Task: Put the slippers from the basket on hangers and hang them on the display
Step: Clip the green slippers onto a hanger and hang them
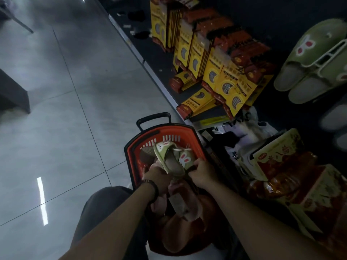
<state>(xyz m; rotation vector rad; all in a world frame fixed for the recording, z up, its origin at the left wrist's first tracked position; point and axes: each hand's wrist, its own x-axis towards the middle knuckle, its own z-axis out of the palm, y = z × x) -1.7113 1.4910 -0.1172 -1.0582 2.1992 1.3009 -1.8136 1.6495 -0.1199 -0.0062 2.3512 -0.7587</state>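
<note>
Glossy tiled floor (56, 119) under red basket (131, 156)

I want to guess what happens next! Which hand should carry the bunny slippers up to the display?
Probably the right hand. It holds the bunny slippers on the side nearest the hung green pair. The left hand grips them too, but is farther away.

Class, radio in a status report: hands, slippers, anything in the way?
Both gripping: left hand, right hand on green slippers above basket. No hanger seen. Below them, pink slippers. Nothing blocking.
</note>
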